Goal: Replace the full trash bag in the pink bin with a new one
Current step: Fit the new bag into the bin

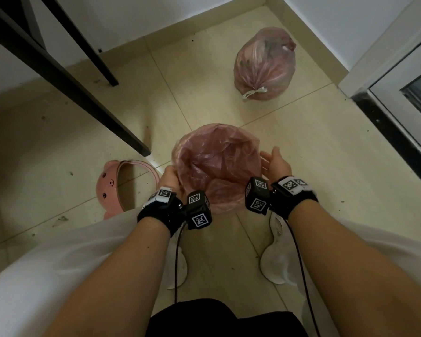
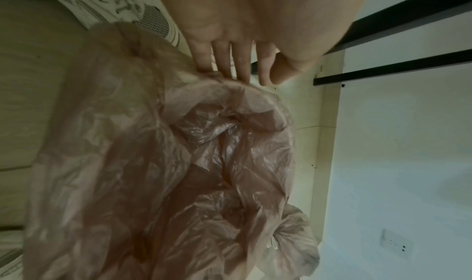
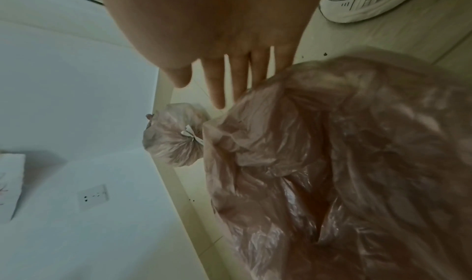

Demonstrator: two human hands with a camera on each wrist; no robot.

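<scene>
My left hand [image 1: 170, 177] and right hand [image 1: 276, 164], fingers straight, flank the thin pink plastic liner [image 1: 216, 166] at nine and three o'clock, smoothing it over the rim.

black table legs [image 1: 66, 76], white shoes [image 1: 276, 261], wall socket [image 3: 93, 196]

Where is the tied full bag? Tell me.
In the head view the tied full bag lies on the floor at upper right, near the wall corner, beyond the lined bin.
</scene>
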